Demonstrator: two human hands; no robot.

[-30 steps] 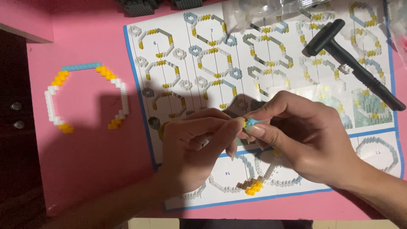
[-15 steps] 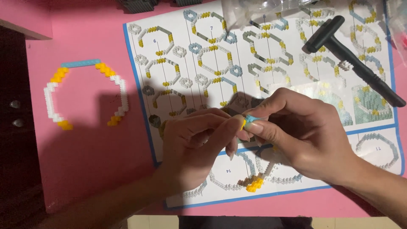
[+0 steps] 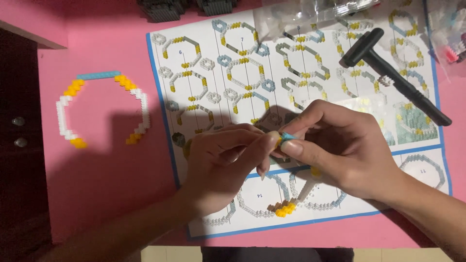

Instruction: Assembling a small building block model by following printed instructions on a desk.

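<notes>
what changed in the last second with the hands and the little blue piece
Hardly anything. The left hand and right hand stay pressed together over the instruction sheet, still pinching the small blue and yellow piece between their fingertips; nothing was picked up or let go. The bead ring on the pink table and the black tool lie where they were.

Pink tabletop (image 3: pixel 97 194); dark cabinet (image 3: pixel 19 145) beside

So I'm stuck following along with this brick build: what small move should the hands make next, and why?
Probably press the two pieces together. Both hands, left hand and right hand, pinch tiny bricks, yellow and blue, fingertip to fingertip above the instruction sheet. The half-built ring lies apart on the pink table, so joining likely comes before anything goes there.
</notes>
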